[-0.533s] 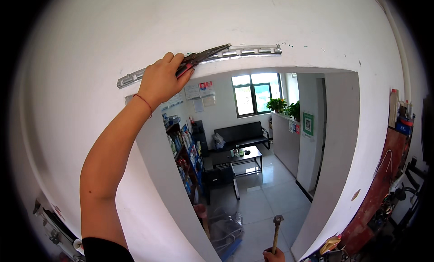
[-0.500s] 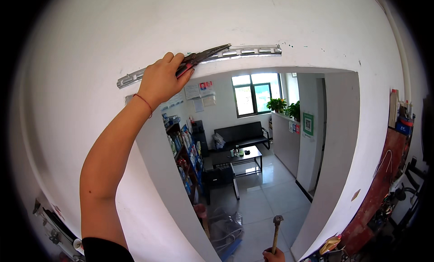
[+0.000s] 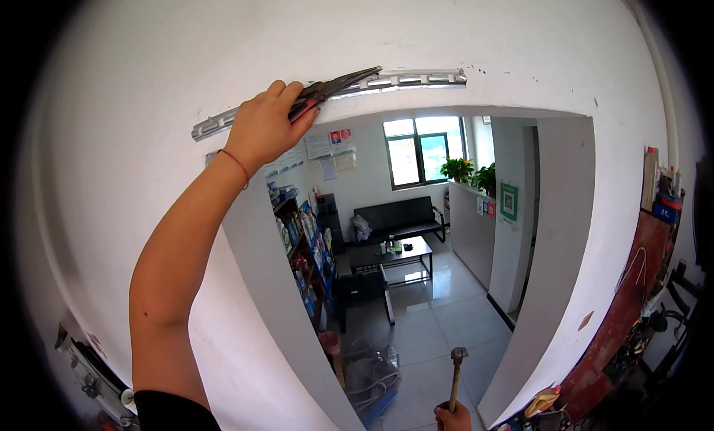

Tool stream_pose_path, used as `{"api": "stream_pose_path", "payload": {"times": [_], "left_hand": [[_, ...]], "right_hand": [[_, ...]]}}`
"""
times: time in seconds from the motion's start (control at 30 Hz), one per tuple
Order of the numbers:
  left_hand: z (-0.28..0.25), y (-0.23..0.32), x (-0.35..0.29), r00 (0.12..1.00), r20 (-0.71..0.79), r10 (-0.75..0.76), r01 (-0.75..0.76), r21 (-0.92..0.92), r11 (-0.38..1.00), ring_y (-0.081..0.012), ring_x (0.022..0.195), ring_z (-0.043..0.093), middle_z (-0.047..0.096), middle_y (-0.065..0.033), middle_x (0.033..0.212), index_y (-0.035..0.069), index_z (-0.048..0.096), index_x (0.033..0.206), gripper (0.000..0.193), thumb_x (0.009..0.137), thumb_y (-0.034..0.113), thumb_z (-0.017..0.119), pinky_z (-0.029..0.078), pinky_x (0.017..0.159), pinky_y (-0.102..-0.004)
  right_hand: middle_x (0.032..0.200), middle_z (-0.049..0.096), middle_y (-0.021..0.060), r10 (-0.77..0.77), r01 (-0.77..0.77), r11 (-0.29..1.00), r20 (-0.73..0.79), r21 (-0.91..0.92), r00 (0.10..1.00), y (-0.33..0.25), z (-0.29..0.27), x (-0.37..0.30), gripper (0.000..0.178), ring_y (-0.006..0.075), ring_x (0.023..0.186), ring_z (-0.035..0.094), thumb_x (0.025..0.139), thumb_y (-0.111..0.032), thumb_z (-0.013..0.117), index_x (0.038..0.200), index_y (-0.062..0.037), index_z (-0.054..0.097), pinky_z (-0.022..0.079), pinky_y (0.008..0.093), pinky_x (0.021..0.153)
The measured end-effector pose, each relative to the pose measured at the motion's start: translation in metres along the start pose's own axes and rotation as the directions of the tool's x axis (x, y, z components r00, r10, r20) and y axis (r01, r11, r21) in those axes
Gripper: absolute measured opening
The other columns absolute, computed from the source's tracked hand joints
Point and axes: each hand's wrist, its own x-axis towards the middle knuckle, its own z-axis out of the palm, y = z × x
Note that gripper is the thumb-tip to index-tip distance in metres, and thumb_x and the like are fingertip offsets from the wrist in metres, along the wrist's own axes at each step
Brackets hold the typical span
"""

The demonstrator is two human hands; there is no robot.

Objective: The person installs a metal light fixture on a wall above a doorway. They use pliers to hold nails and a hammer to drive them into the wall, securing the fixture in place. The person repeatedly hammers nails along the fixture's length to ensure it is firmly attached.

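Note:
A slotted silver metal rail [image 3: 424, 80] runs along the white wall just above the doorway. My left hand [image 3: 268, 122] is raised to it, closed around long-nosed pliers [image 3: 335, 85] with red on the handles. Their jaws point right and end at the rail's upper edge, by a small spot that may be a nail or screw; it is too small to tell. Low at the bottom edge, my right hand [image 3: 453, 417] grips the wooden handle of a hammer [image 3: 458, 364], held upright with its head on top. Part of the rail is hidden behind my left hand.
Through the doorway stand a black sofa [image 3: 396, 219], a low table [image 3: 401, 256] and a stocked shelf [image 3: 301, 245]. Clear plastic sheeting [image 3: 370, 375] lies on the floor at the left. Tools and parts crowd a red surface [image 3: 595, 371] at the right.
The view has shifted slightly. My left hand and the pliers stay at the same place on the rail, and the hammer has risen a little in the picture.

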Motion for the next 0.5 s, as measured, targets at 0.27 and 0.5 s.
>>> {"api": "stream_pose_path", "payload": {"times": [0.27, 0.5], "left_hand": [[-0.001, 0.000, 0.000, 1.000, 0.017, -0.007, 0.007, 0.014, 1.000, -0.0311, 0.081, 0.069, 0.064, -0.0106, 0.098, 0.007, 0.062, 0.122, 0.038, 0.095, 0.034, 0.069, 0.057, 0.072, -0.0415], [-0.001, 0.000, -0.001, 1.000, 0.016, 0.004, -0.004, 0.044, 0.999, -0.0314, 0.079, 0.069, 0.063, -0.0106, 0.096, 0.008, 0.062, 0.121, 0.038, 0.096, 0.035, 0.069, 0.057, 0.071, -0.0417]], "right_hand": [[0.060, 0.051, -0.0013, -0.023, 0.024, 0.999, 0.010, -0.031, 1.000, 0.018, -0.005, 0.009, 0.016, 0.0105, 0.043, 0.045, 0.095, -0.021, 0.064, 0.092, -0.0050, 0.063, 0.037, 0.0276, 0.038], [0.061, 0.050, -0.0022, 0.000, 0.002, 0.997, 0.026, -0.075, 1.000, 0.017, -0.005, 0.009, 0.016, 0.0099, 0.044, 0.046, 0.097, -0.022, 0.063, 0.092, -0.0063, 0.062, 0.037, 0.0273, 0.039]]}}
